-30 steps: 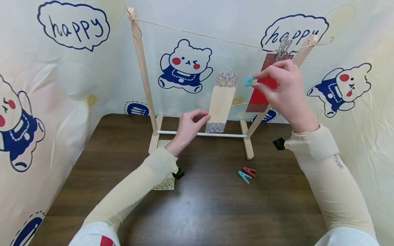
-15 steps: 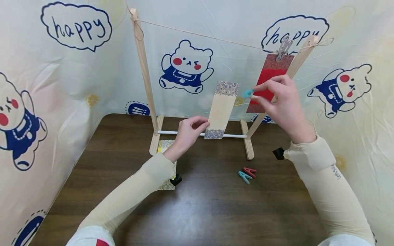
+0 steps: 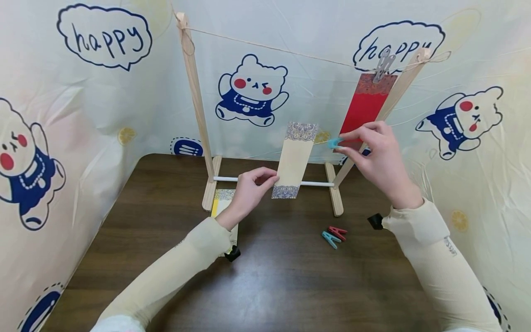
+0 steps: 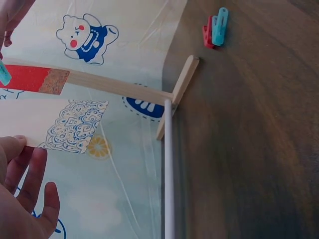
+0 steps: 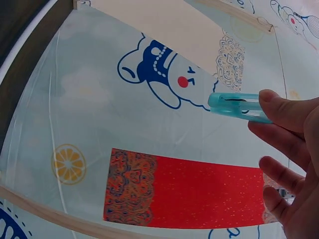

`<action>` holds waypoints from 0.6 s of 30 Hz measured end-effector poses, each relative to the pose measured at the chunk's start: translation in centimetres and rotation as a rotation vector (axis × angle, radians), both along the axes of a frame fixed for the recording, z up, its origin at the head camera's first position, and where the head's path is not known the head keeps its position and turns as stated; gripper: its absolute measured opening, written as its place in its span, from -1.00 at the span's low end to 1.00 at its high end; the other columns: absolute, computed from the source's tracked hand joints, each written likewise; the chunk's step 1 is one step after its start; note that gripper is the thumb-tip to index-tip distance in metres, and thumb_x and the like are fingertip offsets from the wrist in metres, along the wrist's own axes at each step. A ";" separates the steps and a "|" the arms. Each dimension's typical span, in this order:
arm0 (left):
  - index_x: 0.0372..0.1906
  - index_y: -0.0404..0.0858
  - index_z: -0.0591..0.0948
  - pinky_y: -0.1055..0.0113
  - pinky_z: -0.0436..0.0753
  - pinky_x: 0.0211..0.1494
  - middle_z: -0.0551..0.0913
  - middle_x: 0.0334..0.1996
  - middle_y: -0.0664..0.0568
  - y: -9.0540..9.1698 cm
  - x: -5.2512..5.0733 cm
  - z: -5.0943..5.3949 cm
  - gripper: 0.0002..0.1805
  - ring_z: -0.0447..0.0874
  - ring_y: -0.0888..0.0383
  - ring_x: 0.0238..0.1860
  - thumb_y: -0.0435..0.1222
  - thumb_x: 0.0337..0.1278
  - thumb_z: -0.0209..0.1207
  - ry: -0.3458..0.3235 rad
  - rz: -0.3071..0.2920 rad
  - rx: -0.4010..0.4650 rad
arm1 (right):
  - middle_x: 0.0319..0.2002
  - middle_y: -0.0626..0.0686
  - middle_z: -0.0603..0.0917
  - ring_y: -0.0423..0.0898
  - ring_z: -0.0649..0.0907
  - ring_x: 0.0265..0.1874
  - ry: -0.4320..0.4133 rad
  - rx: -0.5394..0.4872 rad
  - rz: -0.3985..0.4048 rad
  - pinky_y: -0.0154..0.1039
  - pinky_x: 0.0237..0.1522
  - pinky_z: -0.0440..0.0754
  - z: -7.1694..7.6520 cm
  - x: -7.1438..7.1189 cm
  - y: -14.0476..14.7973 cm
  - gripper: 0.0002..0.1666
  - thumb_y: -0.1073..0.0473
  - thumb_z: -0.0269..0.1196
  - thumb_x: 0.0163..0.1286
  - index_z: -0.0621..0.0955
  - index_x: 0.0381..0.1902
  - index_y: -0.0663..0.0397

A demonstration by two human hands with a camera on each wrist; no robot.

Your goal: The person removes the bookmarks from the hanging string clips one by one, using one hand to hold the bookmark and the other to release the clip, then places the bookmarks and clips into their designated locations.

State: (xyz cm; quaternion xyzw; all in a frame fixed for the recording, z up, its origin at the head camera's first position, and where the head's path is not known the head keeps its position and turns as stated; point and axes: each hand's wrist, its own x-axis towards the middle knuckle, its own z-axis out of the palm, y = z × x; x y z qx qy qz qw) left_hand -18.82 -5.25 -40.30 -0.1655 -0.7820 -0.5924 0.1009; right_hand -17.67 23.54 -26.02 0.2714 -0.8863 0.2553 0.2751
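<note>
My left hand (image 3: 254, 186) pinches the left edge of a cream card (image 3: 295, 159) with blue lace-patterned ends, held up in front of the wooden frame. To its right, my right hand (image 3: 379, 157) grips a light blue clothespin (image 5: 234, 103) between thumb and forefinger, apart from the card. A red card (image 3: 365, 108) with patterned ends hangs from the string (image 3: 269, 46) by a grey metal clip (image 3: 383, 67). In the right wrist view, the red card lies below the clothespin and the cream card above it.
The wooden frame (image 3: 194, 106) has a white crossbar (image 3: 317, 183) low between its feet. A blue clothespin (image 3: 331, 240) and a red clothespin (image 3: 338, 232) lie on the dark table (image 3: 290, 276). A yellow-edged patterned card (image 3: 224, 198) lies partly under my left forearm.
Both hands have moved down, carrying the cream card and the blue clothespin lower. More of the red card's upper part shows, and more of the card on the table is uncovered.
</note>
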 end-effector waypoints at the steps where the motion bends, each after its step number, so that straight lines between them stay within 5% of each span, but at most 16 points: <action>1: -0.10 -0.25 0.80 0.25 0.66 -0.18 0.81 -0.25 0.00 -0.1 0.1 -0.1 -0.85 0.68 0.13 -0.29 -0.28 0.34 0.37 -0.001 -0.003 0.001 | -0.22 0.20 0.73 0.13 0.50 0.00 0.000 -0.002 0.003 -0.04 -0.05 0.34 -0.2 0.1 0.0 -0.60 0.35 0.56 0.17 0.75 -0.01 0.23; 18: -0.12 -0.23 0.81 0.37 0.66 -0.14 0.82 -0.25 -0.01 -1.3 2.5 -1.9 -0.87 0.73 0.17 -0.28 -0.29 0.30 0.40 -0.054 -0.002 -0.001 | -0.10 0.18 0.72 0.08 0.53 -0.03 -0.050 0.015 0.025 -0.09 -0.14 0.46 -3.3 1.3 0.5 -0.52 0.38 0.54 0.18 0.73 0.09 0.20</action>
